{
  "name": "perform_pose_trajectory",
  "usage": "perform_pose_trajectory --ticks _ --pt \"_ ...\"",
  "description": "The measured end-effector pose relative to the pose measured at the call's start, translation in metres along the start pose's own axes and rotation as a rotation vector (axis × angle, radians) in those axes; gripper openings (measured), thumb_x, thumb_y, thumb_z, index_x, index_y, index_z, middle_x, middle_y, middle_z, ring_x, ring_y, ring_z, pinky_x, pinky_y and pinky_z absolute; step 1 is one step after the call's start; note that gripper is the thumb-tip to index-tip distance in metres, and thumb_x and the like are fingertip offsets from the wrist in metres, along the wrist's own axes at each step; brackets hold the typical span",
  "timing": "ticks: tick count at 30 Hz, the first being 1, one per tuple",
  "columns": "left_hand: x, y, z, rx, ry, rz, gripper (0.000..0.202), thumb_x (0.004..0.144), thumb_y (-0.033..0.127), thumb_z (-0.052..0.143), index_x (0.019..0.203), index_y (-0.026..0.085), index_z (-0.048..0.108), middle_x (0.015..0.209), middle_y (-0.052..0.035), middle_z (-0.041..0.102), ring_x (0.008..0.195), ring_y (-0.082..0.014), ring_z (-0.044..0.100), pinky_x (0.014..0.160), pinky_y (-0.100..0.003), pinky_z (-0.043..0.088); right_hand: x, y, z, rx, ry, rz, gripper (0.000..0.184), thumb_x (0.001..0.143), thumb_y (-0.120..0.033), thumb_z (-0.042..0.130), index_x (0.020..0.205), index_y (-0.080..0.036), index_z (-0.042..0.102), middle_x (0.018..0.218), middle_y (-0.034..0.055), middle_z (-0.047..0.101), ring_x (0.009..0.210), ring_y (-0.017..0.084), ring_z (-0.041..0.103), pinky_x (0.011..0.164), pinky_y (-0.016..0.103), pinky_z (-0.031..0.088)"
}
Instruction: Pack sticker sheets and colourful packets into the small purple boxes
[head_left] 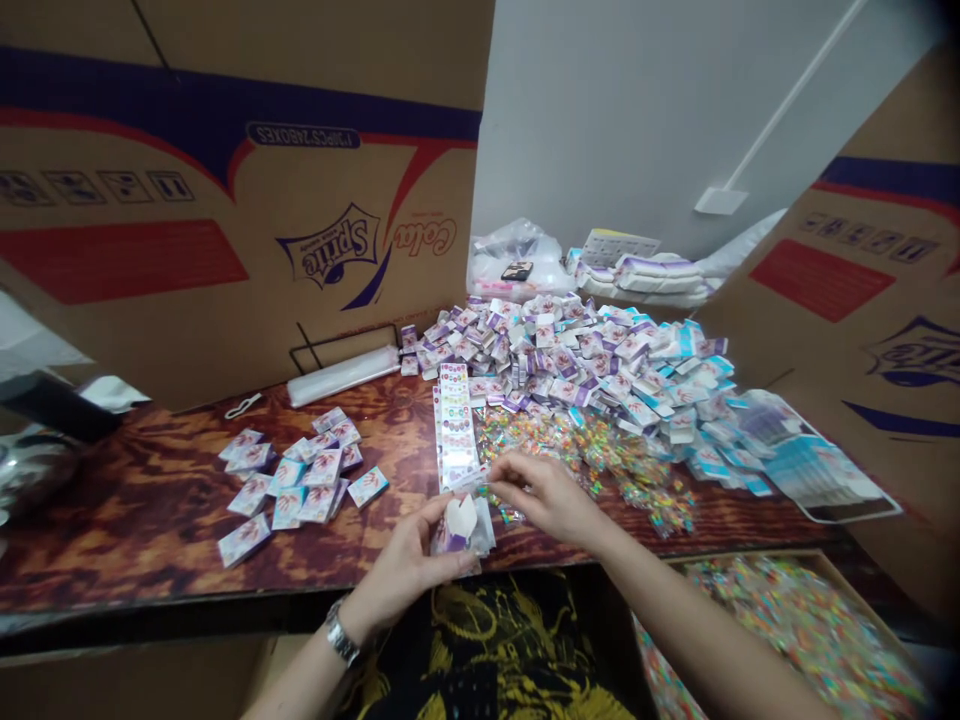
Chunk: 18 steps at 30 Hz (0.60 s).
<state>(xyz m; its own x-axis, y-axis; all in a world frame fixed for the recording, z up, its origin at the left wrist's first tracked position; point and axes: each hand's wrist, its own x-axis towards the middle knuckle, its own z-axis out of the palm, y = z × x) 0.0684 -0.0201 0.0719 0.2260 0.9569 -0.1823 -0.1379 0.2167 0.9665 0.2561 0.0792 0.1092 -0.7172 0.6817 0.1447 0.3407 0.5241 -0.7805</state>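
My left hand is closed around a small white and purple box with its flap open, held just over the table's front edge. My right hand pinches a small clear packet beside the box's open end. A stack of long clear strips with coloured dots lies just behind my hands. A spread of colourful small packets lies to the right of the strips.
A big heap of small white and purple boxes fills the back right of the wooden table. Several closed boxes lie at left. Large cardboard cartons stand behind and at right. A box of colourful packets sits lower right.
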Motion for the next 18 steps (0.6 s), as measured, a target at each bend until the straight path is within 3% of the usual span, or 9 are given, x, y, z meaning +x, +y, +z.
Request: perform_pose_trajectory --ticks 3,7,11,13,15,18 --pt "-0.002 0.002 0.0 0.02 -0.019 0.0 0.06 0.071 0.036 0.07 0.124 0.018 0.05 0.112 -0.0086 0.062 0.097 -0.0218 0.059 0.087 -0.036 0.045 0.005 -0.001 0.005 -0.121 0.012 -0.074 0.009 0.089 -0.023 0.051 0.084 -0.021 0.058 0.083 0.0022 0.058 0.079 0.015 0.053 0.07 0.026 0.041" --pt "-0.001 0.002 -0.001 -0.001 -0.039 0.044 0.058 0.071 0.034 0.07 0.122 0.016 0.051 0.114 -0.0088 0.061 0.103 -0.0229 0.056 0.092 -0.037 0.042 0.009 0.002 0.005 -0.161 -0.002 -0.111 0.004 0.087 -0.021 0.053 0.085 -0.02 0.057 0.102 0.0067 0.055 0.096 0.018 0.051 0.08 0.03 0.041" --pt "-0.004 0.0 -0.004 0.044 -0.051 0.079 0.052 0.072 0.031 0.07 0.119 0.017 0.053 0.11 -0.0074 0.061 0.101 -0.0217 0.056 0.092 -0.036 0.041 0.013 0.004 0.003 -0.111 -0.105 -0.057 0.006 0.088 -0.022 0.051 0.085 -0.019 0.055 0.079 0.0006 0.057 0.072 0.013 0.052 0.065 0.023 0.039" --pt "-0.007 0.0 -0.005 0.042 -0.066 0.06 0.052 0.072 0.031 0.069 0.119 0.018 0.052 0.107 -0.0069 0.062 0.095 -0.02 0.058 0.087 -0.034 0.044 0.014 0.004 0.003 -0.107 -0.093 -0.037 0.005 0.087 -0.021 0.052 0.084 -0.019 0.055 0.074 -0.0014 0.056 0.066 0.011 0.05 0.06 0.022 0.036" --pt "-0.009 0.001 -0.006 0.053 -0.081 0.047 0.051 0.072 0.031 0.069 0.119 0.019 0.052 0.115 -0.0084 0.058 0.092 -0.0194 0.059 0.084 -0.034 0.046 0.015 0.003 0.004 -0.109 -0.075 -0.03 0.005 0.086 -0.02 0.052 0.082 -0.019 0.055 0.071 -0.0025 0.054 0.063 0.01 0.048 0.058 0.021 0.034" --pt "-0.008 0.004 -0.006 0.163 -0.054 0.123 0.051 0.072 0.03 0.069 0.12 0.021 0.053 0.13 -0.0092 0.049 0.106 -0.022 0.055 0.093 -0.036 0.042 0.016 0.003 0.006 -0.109 -0.049 -0.023 0.005 0.086 -0.02 0.053 0.081 -0.019 0.054 0.07 -0.0026 0.053 0.062 0.01 0.047 0.057 0.022 0.034"
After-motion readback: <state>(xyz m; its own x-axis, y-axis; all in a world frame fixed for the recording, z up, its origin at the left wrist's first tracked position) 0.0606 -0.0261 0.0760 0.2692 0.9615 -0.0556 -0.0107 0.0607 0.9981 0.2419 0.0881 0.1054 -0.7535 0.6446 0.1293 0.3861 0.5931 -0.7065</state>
